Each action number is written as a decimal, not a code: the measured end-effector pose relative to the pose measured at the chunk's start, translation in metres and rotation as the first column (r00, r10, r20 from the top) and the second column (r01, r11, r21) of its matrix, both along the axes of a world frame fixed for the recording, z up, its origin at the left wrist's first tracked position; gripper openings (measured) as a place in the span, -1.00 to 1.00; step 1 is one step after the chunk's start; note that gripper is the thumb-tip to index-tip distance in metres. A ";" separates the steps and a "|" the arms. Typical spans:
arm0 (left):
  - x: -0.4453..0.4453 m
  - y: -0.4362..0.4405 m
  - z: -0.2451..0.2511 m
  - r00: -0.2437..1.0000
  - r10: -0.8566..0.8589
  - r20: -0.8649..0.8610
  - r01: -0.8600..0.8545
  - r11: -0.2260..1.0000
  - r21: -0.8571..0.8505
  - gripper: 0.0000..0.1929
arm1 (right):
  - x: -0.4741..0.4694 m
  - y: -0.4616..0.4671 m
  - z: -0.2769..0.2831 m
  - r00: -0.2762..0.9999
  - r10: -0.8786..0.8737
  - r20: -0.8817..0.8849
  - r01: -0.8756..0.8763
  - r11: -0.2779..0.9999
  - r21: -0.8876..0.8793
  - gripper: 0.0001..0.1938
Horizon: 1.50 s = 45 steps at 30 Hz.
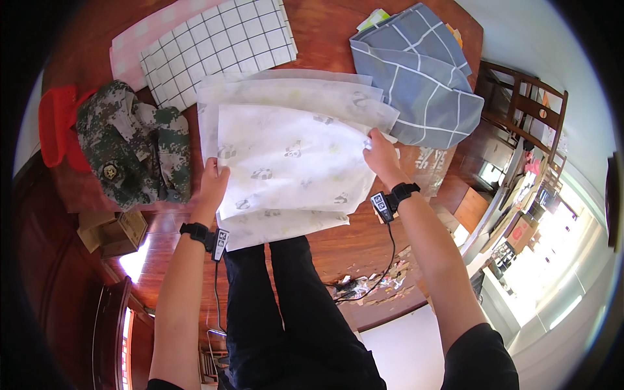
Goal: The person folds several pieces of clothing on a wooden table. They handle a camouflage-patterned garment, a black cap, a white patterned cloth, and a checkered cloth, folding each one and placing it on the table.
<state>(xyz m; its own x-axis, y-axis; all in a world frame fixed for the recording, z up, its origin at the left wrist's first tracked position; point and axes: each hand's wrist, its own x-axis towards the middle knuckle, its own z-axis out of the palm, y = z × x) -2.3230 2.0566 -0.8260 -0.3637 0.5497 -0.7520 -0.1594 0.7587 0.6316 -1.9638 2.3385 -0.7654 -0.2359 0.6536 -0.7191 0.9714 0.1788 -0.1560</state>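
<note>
A thin white sheet printed with pandas (292, 168) is stretched between my two hands. My left hand (212, 183) pinches its left edge, thumb on top. At the upper right edge, my right hand (381, 155) grips the same sheet between thumb and fingers. More layers of the translucent panda-print material (312, 90) fan out behind it on the table, and a lower layer (287, 224) hangs past the table's front edge. Whether all the layers are one piece, I cannot tell. A black strap with a small cabled device is on each wrist.
On the reddish wooden table (321, 29) lie a folded black-and-white checked cloth (219, 44), a pink checked cloth (126, 51), a camouflage garment (134, 146), a red item (54, 126) and a grey checked cloth (424, 87). A cardboard box (117, 234) and wooden chair (531, 102) stand beyond.
</note>
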 end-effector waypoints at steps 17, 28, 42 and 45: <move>0.000 -0.001 0.032 0.966 -0.150 -0.211 0.163 0.986 0.044 -0.76 | -0.024 0.020 0.005 0.907 0.299 0.297 -0.368 0.905 0.213 -0.80; -0.035 0.019 0.036 0.915 0.103 -0.390 0.008 0.961 0.275 -0.73 | -0.091 0.088 -0.019 0.973 0.210 0.100 -0.232 0.905 0.356 -0.61; 0.064 -0.196 -0.051 0.986 0.167 -0.029 -0.168 0.934 -0.314 -0.38 | 0.003 -0.098 -0.052 0.888 -0.375 -0.267 0.452 0.596 0.664 -0.17; 0.084 -0.206 -0.058 0.961 0.277 0.007 -0.262 0.918 -0.299 -0.24 | 0.054 -0.155 -0.071 0.505 -0.852 -0.140 0.796 0.397 0.456 -0.15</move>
<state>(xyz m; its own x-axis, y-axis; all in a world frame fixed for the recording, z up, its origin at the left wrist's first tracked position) -2.2393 1.8502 -0.8844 -0.4264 0.1892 -0.8845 -0.4084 0.8323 0.3749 -1.9096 2.1837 -0.8368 0.6411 0.7060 -0.3008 0.6848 -0.7033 -0.1911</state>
